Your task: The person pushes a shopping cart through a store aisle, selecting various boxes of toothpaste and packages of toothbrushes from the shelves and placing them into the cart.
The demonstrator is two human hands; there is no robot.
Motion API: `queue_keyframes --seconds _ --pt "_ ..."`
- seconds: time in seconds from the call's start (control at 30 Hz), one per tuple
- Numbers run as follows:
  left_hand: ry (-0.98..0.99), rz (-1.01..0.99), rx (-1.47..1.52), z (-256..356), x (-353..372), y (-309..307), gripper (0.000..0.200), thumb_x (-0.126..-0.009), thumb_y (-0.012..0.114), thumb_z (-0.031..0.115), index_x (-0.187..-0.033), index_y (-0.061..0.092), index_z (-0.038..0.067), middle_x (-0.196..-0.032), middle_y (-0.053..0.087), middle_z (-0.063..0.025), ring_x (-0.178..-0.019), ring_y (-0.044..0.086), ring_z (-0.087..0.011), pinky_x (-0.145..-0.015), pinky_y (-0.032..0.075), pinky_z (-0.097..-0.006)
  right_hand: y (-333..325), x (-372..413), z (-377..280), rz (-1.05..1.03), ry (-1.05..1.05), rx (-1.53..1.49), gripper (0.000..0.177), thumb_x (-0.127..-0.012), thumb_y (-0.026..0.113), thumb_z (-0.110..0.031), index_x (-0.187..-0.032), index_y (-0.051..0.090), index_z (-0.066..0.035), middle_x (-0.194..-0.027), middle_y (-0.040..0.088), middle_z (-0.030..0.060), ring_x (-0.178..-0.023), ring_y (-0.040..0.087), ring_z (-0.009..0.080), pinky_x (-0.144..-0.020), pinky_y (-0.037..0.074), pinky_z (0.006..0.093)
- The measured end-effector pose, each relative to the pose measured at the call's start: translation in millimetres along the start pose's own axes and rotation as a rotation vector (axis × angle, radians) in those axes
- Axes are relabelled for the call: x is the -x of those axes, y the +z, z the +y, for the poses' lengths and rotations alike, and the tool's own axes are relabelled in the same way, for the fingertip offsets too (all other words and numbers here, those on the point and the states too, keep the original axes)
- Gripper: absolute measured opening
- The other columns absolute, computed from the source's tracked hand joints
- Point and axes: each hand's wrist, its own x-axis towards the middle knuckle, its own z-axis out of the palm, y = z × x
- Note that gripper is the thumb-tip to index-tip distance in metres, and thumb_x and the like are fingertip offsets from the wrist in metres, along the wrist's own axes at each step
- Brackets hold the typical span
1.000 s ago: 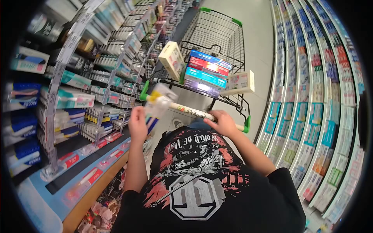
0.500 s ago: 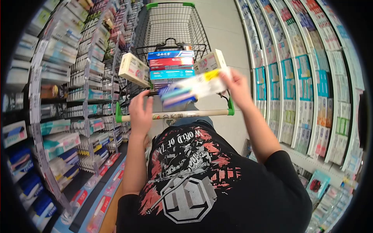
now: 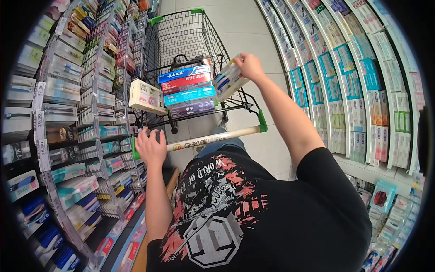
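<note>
My right hand (image 3: 248, 66) grips the top of a clear-fronted package (image 3: 228, 81) with a blue and white item inside, at the right side of the box stack. My left hand (image 3: 151, 146) is beside the left end of the cart handle (image 3: 213, 140), its fingers bent and slightly apart, holding nothing. Between my hands are stacked a blue box (image 3: 184, 74), a red box (image 3: 186, 83), a teal box (image 3: 189, 96) and a purple box (image 3: 192, 109). A cream box (image 3: 147, 96) leans outward at the stack's left.
The wire cart basket (image 3: 181, 34) extends ahead, with green corners. Packed shelves (image 3: 68, 104) line the left side, and shelves of boxed goods (image 3: 344, 86) run along the right. Pale floor tiles (image 3: 244, 27) show between cart and right shelves.
My right hand has carried the package forward and left to the stack's right side, turning it more upright. My left hand has lowered toward the handle's left end. The cart appears shifted and tilted in view.
</note>
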Motion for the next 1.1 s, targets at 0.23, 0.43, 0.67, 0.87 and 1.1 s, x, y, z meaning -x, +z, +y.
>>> queue_keyframes --seconds 0.23,0.43,0.67,0.87,1.1 --pt "-0.009 -0.002 0.003 -0.2 0.8 0.0 0.031 -0.098 0.063 0.041 -0.104 0.078 0.014 -0.138 0.060 -0.0115 -0.136 0.049 -0.0319 -0.119 0.030 -0.0517 32.0 -16.6 6.0 -0.135 0.033 0.109 0.036 -0.092 0.078 -0.034 -0.093 0.074 0.002 -0.073 0.073 0.0186 -0.061 0.075 0.0272 -0.069 0.061 0.0405" --pt "-0.012 0.000 0.019 1.7 0.3 -3.4 0.031 -0.097 0.064 0.041 -0.102 0.078 0.014 -0.139 0.060 -0.0114 -0.135 0.049 -0.0319 -0.119 0.031 -0.0504 42.2 -19.6 10.1 -0.024 0.036 0.097 0.044 -0.085 0.085 -0.028 -0.108 0.070 0.005 -0.086 0.075 0.0228 -0.084 0.076 0.0364 -0.079 0.060 0.0447" --pt "-0.019 0.009 0.024 1.3 -0.4 -1.1 0.030 -0.097 0.065 0.040 -0.101 0.079 0.014 -0.138 0.061 -0.0116 -0.135 0.049 -0.0318 -0.117 0.032 -0.0491 35.3 -3.0 27.5 0.407 -0.320 0.301 0.050 -0.085 0.081 -0.016 -0.129 0.062 -0.001 -0.101 0.076 0.0186 -0.095 0.074 0.0307 -0.083 0.058 0.0440" --pt "0.060 0.164 0.064 -5.8 -1.2 10.6 0.026 -0.091 0.069 0.037 -0.091 0.077 0.013 -0.129 0.064 -0.0134 -0.126 0.055 -0.0357 -0.106 0.041 -0.0510 -9.0 111.2 -33.1 -0.130 -0.340 0.011 0.019 -0.096 0.069 -0.018 -0.106 0.070 -0.002 -0.089 0.071 0.0196 -0.080 0.069 0.0364 -0.074 0.055 0.0457" --pt "-0.022 0.153 0.075 -4.3 -0.5 8.7 0.028 -0.090 0.068 0.038 -0.087 0.078 0.012 -0.132 0.064 -0.0124 -0.131 0.052 -0.0330 -0.111 0.038 -0.0494 58.1 196.1 10.1 -0.305 -0.393 0.397 0.045 -0.105 0.057 -0.037 -0.079 0.065 -0.002 -0.077 0.066 0.0216 -0.070 0.063 0.0447 -0.065 0.048 0.0538"
